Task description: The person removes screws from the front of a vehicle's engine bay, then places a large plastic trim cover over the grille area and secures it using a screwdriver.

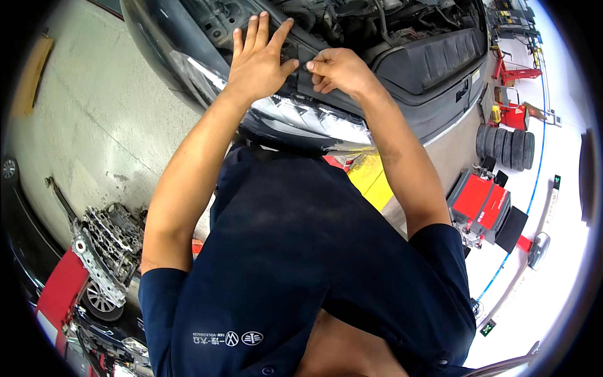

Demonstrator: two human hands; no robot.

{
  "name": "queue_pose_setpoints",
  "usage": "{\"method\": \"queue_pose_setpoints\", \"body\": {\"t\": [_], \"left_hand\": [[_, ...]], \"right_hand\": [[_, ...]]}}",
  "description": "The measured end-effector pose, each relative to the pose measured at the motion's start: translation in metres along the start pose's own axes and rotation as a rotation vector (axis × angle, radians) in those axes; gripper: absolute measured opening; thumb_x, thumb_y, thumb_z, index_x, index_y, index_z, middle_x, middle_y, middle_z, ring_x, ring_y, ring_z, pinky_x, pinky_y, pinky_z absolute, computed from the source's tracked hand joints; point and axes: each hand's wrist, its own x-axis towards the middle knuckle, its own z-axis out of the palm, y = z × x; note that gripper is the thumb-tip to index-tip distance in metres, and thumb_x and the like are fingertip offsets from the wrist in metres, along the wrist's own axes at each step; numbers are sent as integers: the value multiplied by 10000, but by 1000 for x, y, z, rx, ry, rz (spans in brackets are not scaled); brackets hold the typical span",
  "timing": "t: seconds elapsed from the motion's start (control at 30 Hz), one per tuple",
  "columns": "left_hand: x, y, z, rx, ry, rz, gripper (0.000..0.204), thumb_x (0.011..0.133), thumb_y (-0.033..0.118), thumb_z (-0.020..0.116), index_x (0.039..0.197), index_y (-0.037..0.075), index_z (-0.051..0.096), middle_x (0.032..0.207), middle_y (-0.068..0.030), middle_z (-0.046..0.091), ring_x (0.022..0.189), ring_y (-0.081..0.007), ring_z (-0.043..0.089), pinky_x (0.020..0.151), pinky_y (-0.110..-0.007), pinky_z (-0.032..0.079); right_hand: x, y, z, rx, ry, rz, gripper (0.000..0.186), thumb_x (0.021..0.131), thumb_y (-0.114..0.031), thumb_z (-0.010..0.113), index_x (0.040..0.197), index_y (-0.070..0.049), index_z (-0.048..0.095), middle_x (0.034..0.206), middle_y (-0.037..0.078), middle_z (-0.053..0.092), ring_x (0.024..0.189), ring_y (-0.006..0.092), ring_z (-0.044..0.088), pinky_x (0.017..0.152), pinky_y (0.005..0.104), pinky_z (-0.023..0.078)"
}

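Note:
My left hand (259, 66) lies flat with its fingers spread on the dark edge of a car's front, beside the open engine bay. Just to its right, my right hand (342, 72) is closed, thumb and forefinger pinched over the black trim strip (303, 78) above the headlight. Whatever sits between those fingertips is too small to make out. The two thumbs nearly meet. Below both hands is the clear headlight (301, 119), set in the car's front corner. A large black ribbed cover (430, 60) lies to the right of my right hand.
Hoses and engine parts (377, 25) fill the open bay at the top. At the right stand a red machine (480, 201), a row of stacked tyres (504, 146) and red equipment (515, 116). Metal engine parts (107, 245) and a black car (25, 232) are at the left.

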Motion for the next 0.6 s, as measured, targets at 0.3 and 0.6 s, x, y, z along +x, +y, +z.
{"method": "queue_pose_setpoints", "body": {"t": [0.3,0.6], "left_hand": [[-6,-7,1,-29,3,-35,857,902,359,699,1589,125,244,1633,-250,215,1539,-381,149,1221,-589,90],[-6,-2,-4,-7,2,-24,892,879,384,724,1586,114,251,1622,-246,245,1534,-377,168,1223,-584,100]], "right_hand": [[-10,9,11,188,77,30,310,943,-299,718,1035,-5,682,804,51,669,646,148,651,588,279,519],[-11,12,18,-10,133,-143,246,970,-249,684,998,-4,682,736,19,642,583,86,592,517,240,459]]}}
